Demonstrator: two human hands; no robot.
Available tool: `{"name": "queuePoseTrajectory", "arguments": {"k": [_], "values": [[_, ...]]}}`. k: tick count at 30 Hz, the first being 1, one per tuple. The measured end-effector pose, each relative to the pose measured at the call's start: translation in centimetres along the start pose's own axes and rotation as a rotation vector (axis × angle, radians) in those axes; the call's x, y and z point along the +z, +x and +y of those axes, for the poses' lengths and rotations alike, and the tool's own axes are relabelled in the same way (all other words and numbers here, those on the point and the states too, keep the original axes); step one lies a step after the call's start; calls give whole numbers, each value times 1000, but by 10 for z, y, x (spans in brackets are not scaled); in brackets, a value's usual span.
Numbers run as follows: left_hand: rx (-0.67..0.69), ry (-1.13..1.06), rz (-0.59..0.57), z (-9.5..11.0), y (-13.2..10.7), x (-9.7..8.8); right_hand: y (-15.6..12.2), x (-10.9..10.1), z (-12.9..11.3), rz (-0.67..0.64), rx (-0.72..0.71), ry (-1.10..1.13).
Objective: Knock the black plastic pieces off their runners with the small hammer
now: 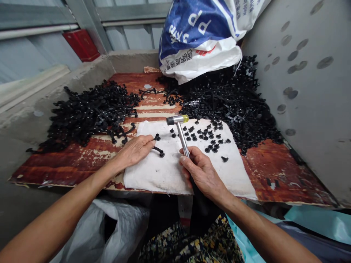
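Note:
My right hand [201,171] grips the steel handle of a small hammer [182,138], whose head, with a yellow tip, rests above the white cloth [164,175]. My left hand [134,150] lies on the cloth's left side, fingertips on a small black plastic piece [157,137]. Just below those fingers lies a curved black plastic strip [158,150]. Several small black plastic studs [203,137] are scattered on the cloth to the right of the hammer.
Large heaps of tangled black plastic pieces [93,113] [227,102] lie on a worn red board [68,164], left and right behind the cloth. A blue and white woven sack [197,40] leans at the back. A grey metal wall [309,73] rises on the right.

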State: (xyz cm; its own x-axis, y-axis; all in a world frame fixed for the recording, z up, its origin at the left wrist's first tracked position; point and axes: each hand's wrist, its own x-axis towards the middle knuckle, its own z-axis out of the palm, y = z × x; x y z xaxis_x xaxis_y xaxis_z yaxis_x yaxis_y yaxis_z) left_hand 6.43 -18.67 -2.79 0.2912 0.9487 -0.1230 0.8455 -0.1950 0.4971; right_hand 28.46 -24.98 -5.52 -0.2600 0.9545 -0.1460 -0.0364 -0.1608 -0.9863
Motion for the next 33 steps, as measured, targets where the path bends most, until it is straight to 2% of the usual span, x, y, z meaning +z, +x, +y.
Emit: {"name": "queuePoseTrajectory", "arguments": {"k": [4,9,11,12,16,18,21,23,26,27,30,31,33], "values": [[36,24,-12,-1,2,-4,-1,1,-1,2,2,-2],[55,27,-132,-3,11,-14,-1,-1,-5,5,13,-96],[62,-15,-165,-4,14,-16,2,-4,-8,4,-42,-263],[67,-33,-177,-5,15,-17,5,-6,-9,10,-114,-369],[80,-37,-178,-7,16,-16,15,-15,-12,57,-506,-765],[86,-33,-172,-8,15,-16,17,-17,-12,29,-523,-965],[91,-43,-179,-8,14,-15,16,-17,-13,-61,-427,-1171],[80,-43,-176,-7,13,-15,13,-14,-14,-36,-489,-1156],[72,-51,-151,-8,12,-12,10,-12,-15,73,-615,-1101],[71,-61,-148,-9,12,-11,10,-12,-15,68,-604,-1131],[66,-85,-134,-12,12,-7,9,-14,-16,-56,-480,-1238],[65,-87,-128,-13,12,-6,8,-15,-17,-72,-481,-1223],[75,-78,-105,-15,12,-5,5,-15,-20,-1,-588,-1102]]}}
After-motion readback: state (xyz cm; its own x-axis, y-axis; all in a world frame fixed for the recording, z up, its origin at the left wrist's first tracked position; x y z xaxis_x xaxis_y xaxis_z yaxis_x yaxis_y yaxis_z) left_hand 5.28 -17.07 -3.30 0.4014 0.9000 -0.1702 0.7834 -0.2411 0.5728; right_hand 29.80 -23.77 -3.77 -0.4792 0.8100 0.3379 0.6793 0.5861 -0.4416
